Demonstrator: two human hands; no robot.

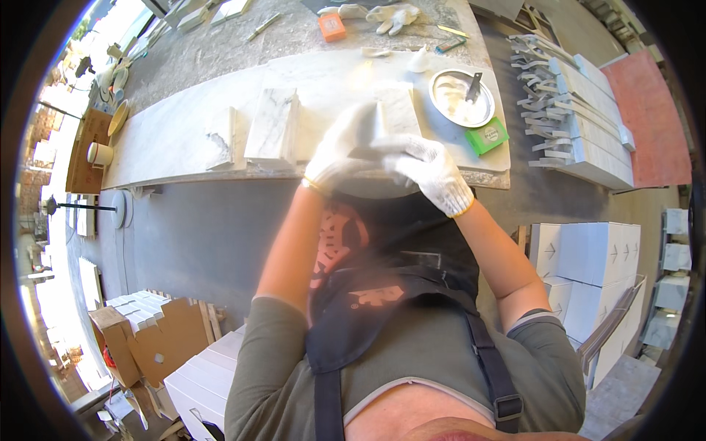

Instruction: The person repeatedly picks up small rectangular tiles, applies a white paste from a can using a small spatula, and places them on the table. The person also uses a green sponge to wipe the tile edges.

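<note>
My left hand (334, 156), in a white knit glove, is raised over the near edge of the work table, its fingers smeared by motion. My right hand (432, 174), gloved alike, reaches toward it from the right, with blurred fingertips close to the left hand. A thin greyish patch shows between the hands; whether it is a held thing I cannot make out. Just beyond them lies a white marble piece (398, 106), partly hidden. Left of my left hand are a grey-veined marble block (272, 126) and a narrower marble piece (221, 138) with a rough, broken-looking patch.
A bowl (434, 92) of cream-coloured paste holds a dark putty knife (474, 87). Beside it sits a green box (487, 137). Farther back are an orange box (332, 27) and loose work gloves (393, 18). Strapped white slabs (588, 110) stand right; white cartons (588, 253) are stacked lower right.
</note>
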